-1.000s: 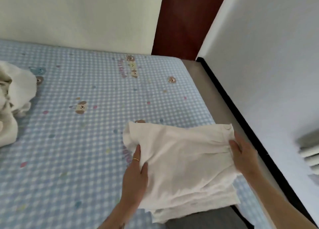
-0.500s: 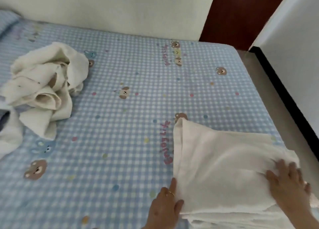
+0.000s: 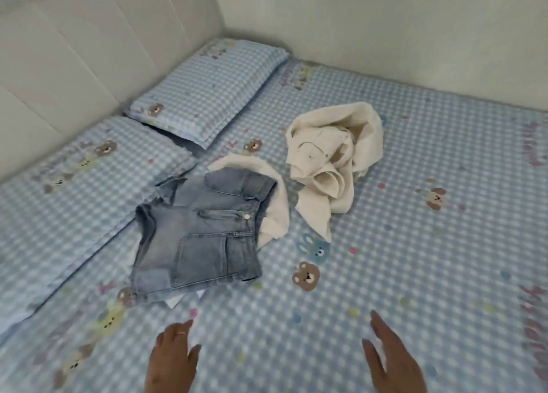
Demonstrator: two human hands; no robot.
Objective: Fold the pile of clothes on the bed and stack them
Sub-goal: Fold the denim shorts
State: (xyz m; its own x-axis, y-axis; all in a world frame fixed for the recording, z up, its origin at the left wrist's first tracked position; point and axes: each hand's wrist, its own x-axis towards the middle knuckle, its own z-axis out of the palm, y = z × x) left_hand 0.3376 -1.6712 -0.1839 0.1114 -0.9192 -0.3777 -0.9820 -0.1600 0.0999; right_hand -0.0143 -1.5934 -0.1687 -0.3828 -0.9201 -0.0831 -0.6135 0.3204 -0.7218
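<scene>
reaching out low over the bed (image 3: 385, 274), both hands sit at the bottom edge of the view with nothing in them. the left hand (image 3: 172, 360) has its fingers spread and fairly straight, palm down, with a ring on one finger. the right hand (image 3: 391, 360) is likewise released, fingers extended and pointing up the bed, slightly blurred. whether either hand actually touches the sheet cannot be told.

the bed wears a pale blue checked sheet printed with small bears and pink lettering. the clothes left to fold lie well beyond the hands, toward the middle of the bed. nearest the left hand is a pair of light blue denim shorts (image 3: 204, 229), spread mostly flat with the waistband and its button facing the right. a white garment (image 3: 275, 211) lies beneath the shorts, showing along their far and right edges, and a small white corner pokes out under the near hem. just to the right and further back sits a crumpled cream garment (image 3: 332, 155), bunched up in a loose heap with folds standing up; its lower flap comes close to the white garment beside the shorts, and i cannot tell whether the two touch.

two pillows in the same blue check lie along the left side: the near pillow (image 3: 68, 191) beside the shorts, and the far pillow (image 3: 213, 87) in the corner. a padded cream headboard (image 3: 89, 51) rises behind them, and a plain wall (image 3: 400, 30) runs along the far side of the bed.
</scene>
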